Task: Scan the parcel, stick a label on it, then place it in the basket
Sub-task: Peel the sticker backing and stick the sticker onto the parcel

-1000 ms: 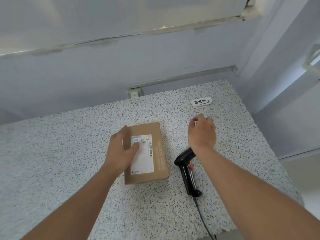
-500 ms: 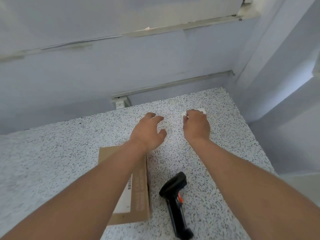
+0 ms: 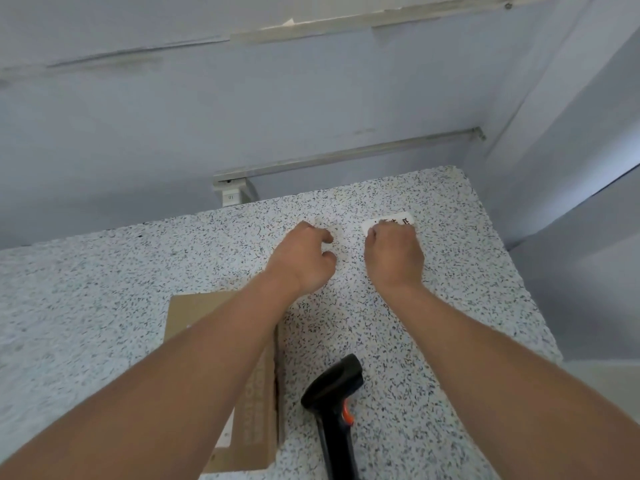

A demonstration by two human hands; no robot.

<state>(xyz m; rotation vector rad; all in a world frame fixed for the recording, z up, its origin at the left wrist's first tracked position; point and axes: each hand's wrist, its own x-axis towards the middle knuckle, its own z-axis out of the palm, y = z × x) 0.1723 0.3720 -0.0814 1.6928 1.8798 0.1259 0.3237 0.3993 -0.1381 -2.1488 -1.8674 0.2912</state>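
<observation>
Both hands curl narrow, our right hand picking at the label, left hand empty; it may tear or fold.

The light is soft, even and fairly bright, with a cool bluish cast over the wall. My forearms throw only faint, diffuse shadows on the speckled countertop. No harsh glare shows, though the black barcode scanner carries a dull sheen along its head. Wide-angle distortion bends the wall trim and the counter's edges, and my arms swell toward the lower corners. My left hand looks slightly soft, and the print on the white label is blurred.
</observation>
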